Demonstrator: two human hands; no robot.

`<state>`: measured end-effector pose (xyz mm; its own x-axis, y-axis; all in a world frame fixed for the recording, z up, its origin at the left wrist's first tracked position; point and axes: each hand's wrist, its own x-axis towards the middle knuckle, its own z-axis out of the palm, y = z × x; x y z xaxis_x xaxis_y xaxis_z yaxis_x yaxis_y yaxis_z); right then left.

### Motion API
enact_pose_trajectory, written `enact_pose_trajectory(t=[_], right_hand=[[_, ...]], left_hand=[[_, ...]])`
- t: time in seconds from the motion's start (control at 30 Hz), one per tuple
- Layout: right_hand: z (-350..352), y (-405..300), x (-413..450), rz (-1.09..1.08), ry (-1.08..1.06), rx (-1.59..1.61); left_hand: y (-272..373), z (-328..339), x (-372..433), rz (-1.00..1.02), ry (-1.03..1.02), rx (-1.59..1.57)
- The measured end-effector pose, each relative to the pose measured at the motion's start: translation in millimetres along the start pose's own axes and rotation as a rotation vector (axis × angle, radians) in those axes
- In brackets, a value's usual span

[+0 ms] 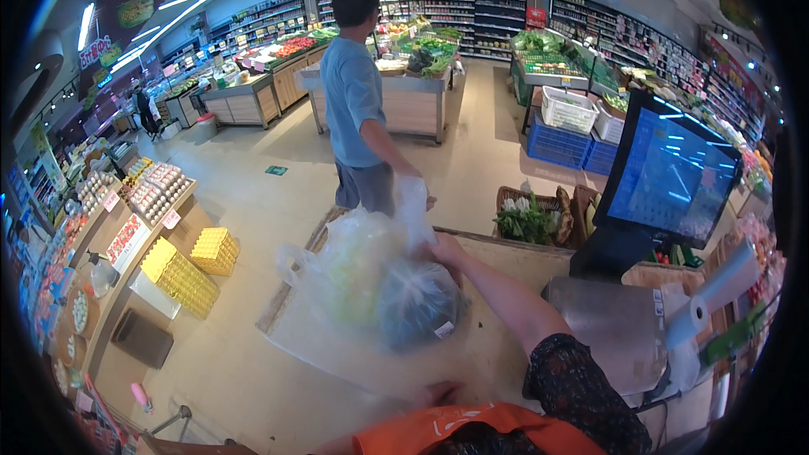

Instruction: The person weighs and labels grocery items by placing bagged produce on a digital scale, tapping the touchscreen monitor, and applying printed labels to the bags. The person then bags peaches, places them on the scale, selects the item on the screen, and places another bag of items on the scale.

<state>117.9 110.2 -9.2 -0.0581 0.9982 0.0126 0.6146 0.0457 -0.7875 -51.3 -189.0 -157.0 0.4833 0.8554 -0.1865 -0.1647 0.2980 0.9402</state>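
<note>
My right hand (447, 251) reaches forward over the counter (505, 259) and is closed on the upper part of translucent plastic bags. One bag (354, 272) holds something pale green, blurred by the plastic. A second knotted bag (420, 306) beside it holds dark contents and bears a small white label. Another person's hand (430, 202) is at the raised handles of the bags, just beyond my hand. My left hand (440, 394) is low, near my orange apron (468, 430), partly blurred; its fingers cannot be made out clearly.
A person in a blue shirt (354, 88) stands across the counter, turned away. At right are a touchscreen (670, 170), a metal scale plate (600, 328) and a plastic roll (687, 322). Wicker baskets with greens (524, 221) sit beyond. Egg trays (161, 189) and yellow cartons (180, 275) stand left.
</note>
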Motion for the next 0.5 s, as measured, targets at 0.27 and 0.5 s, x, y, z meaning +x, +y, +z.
enact_pose_trajectory(t=[0.27,0.5], right_hand=[[-53,-2,-47,-0.128,0.365,0.33],[-143,-58,-171,0.004,0.529,0.752]], left_hand=[[90,13,-5,0.497,-0.063,0.672],[81,18,-3,0.39,-0.043,0.726]])
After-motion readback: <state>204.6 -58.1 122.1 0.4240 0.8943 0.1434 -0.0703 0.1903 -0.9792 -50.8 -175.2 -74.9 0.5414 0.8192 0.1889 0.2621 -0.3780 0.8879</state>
